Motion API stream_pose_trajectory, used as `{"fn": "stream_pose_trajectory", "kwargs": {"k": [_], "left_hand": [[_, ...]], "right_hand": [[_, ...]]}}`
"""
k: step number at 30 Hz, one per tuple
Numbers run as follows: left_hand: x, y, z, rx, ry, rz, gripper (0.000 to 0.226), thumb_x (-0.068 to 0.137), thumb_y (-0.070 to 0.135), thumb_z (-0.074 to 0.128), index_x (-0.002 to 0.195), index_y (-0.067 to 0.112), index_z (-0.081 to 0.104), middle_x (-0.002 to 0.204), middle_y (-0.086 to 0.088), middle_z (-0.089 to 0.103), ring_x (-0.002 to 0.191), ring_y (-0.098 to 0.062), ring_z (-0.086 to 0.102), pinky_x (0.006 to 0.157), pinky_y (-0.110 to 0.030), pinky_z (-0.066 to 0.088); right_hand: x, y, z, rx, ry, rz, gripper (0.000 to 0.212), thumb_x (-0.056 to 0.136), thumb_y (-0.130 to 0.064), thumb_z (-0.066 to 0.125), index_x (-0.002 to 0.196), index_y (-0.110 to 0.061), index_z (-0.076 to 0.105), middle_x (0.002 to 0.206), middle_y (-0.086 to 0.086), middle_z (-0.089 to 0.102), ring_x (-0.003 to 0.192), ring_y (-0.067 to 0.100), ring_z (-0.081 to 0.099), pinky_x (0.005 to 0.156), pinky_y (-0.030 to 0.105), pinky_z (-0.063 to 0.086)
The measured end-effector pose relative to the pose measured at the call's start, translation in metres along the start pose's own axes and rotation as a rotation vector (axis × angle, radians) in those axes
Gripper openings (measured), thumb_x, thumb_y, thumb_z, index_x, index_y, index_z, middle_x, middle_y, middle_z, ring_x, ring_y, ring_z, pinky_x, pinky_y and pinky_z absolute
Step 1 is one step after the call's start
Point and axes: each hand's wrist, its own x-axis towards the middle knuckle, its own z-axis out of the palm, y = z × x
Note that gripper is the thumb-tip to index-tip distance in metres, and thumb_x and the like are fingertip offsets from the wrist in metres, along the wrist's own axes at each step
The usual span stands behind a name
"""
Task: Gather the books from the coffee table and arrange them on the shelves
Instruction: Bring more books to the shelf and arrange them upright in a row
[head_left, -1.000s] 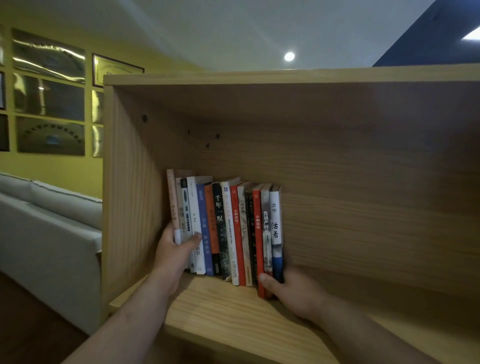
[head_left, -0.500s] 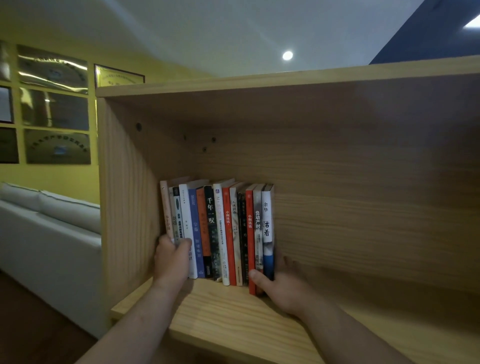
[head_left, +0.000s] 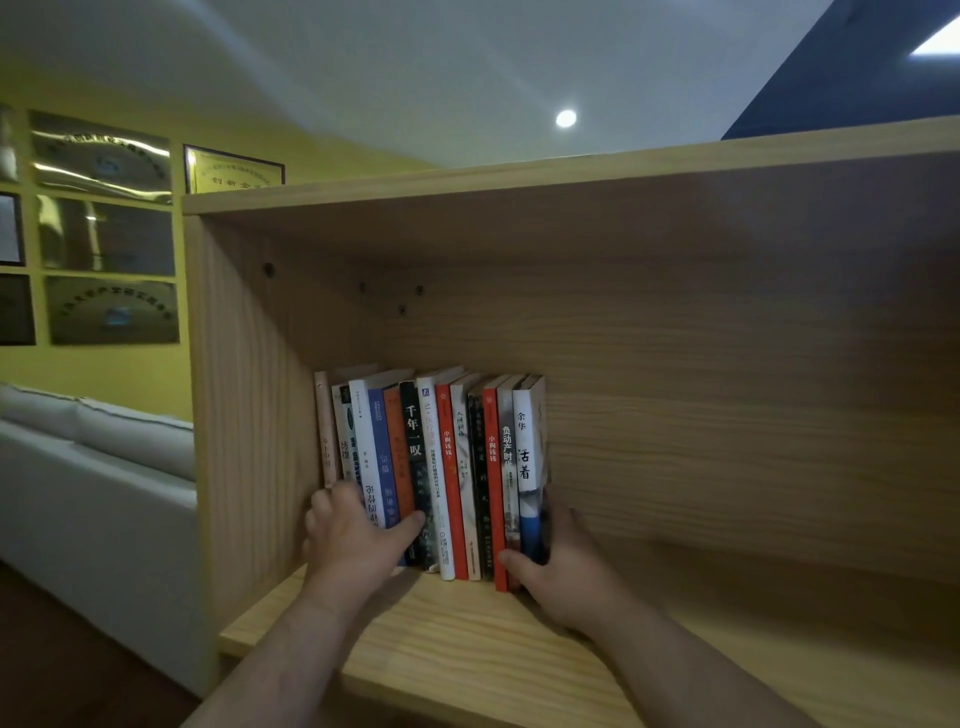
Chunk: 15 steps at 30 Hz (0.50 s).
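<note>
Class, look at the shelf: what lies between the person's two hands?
In the head view, the row of upright books stands between the left hand and right hand.

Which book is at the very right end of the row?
The white-spined book with a blue band at its foot. Only bare shelf lies to its right, and the right hand presses against it.

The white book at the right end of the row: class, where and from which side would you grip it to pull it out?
Probably pinch the white book by its upper spine, from the open right side; its right cover is exposed, its left is packed.
</note>
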Motion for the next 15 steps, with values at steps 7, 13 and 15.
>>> {"fn": "stream_pose_trajectory", "kwargs": {"k": [7,13,15], "left_hand": [[-0.0082,0.0066,-0.0014,-0.081,0.132,0.031,0.097,0.060,0.047,0.091,0.137,0.023,0.037,0.139,-0.007,0.035,0.132,-0.031,0.033,0.106,-0.052,0.044],[-0.0108,0.0066,-0.0014,0.000,-0.148,0.169,0.118,0.074,0.071,0.068,0.148,0.056,-0.022,0.165,0.007,-0.024,0.151,-0.034,-0.020,0.121,-0.062,0.007],[-0.0098,0.0060,-0.0009,0.065,-0.199,0.152,0.128,0.064,0.079,0.068,0.138,0.060,-0.034,0.161,0.009,-0.033,0.149,-0.035,-0.027,0.121,-0.063,0.005]], "right_hand": [[0.0021,0.0021,0.0034,-0.055,0.025,-0.017,0.084,0.079,-0.057,0.070,0.148,-0.049,0.024,0.132,-0.014,0.048,0.113,0.004,0.050,0.096,0.027,0.043],[0.0032,0.0024,0.0019,-0.030,-0.010,-0.070,0.089,0.078,-0.050,0.078,0.148,-0.050,0.022,0.123,-0.026,0.039,0.112,-0.003,0.046,0.097,0.021,0.041],[0.0030,0.0027,-0.0005,0.040,-0.062,-0.069,0.083,0.083,-0.048,0.074,0.149,-0.051,0.025,0.133,-0.026,0.046,0.118,-0.003,0.051,0.104,0.027,0.044]]}}
